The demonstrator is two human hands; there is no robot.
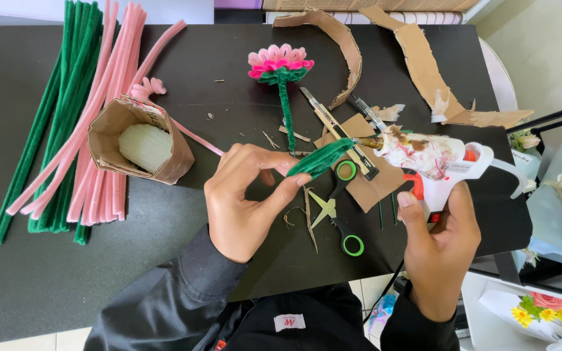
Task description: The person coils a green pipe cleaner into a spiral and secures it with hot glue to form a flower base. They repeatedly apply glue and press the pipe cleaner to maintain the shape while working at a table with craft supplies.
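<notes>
My left hand pinches a small green pipe-cleaner leaf between thumb and fingers over the black table. In my right hand I grip a white hot glue gun smeared with old glue. Its nozzle points left and touches the tip of the leaf. Behind them lies a pink pipe-cleaner flower on a green stem.
Green and pink pipe cleaners lie at the left beside a cardboard cup with a white foam block. Green-handled scissors, a utility knife and cardboard strips lie around the hands. Wrapped bouquets stand off the table's right edge.
</notes>
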